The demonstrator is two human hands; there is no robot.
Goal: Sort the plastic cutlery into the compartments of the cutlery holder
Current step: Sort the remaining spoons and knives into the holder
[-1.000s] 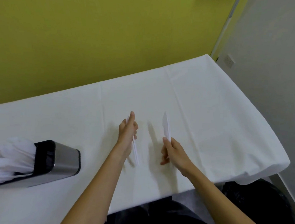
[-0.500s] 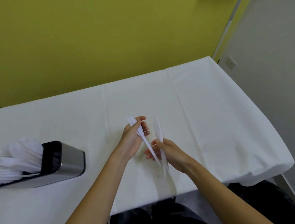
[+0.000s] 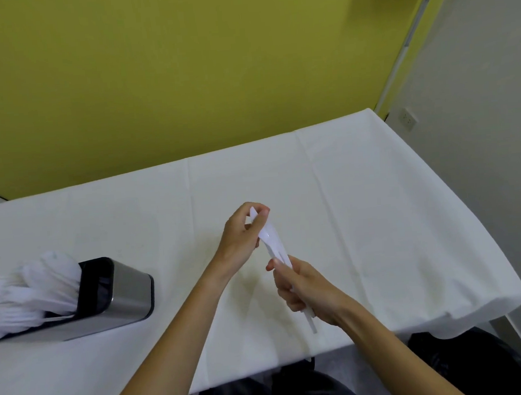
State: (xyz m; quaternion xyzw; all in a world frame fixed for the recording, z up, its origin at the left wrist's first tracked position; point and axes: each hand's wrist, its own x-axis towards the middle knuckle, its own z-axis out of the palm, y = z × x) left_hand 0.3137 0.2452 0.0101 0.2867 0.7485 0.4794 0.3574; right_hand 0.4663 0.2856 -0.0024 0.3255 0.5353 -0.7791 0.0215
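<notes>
**Right grip** [image 3: 307, 290]: nearest the viewer, above the front of the tabletop [image 3: 379, 219]. Its fingers are curled round the handles of the held cutlery [image 3: 272, 243], and the handle ends stick out below the palm.

**Left grip** [image 3: 240, 236]: just beyond, pinching the upper ends of the same white pieces. Their number and kind cannot be told.

**Cutlery holder** [image 3: 130, 298]: steel with a black rim, well apart to the left. The stored cutlery [image 3: 32, 290] crowds its left side, and the rightmost opening looks dark and unfilled.

**Status, by judgement:** late in the sort. The held pieces are the only cutlery seen outside the holder. They have yet to be carried across and dropped into the fitting compartment.
</notes>
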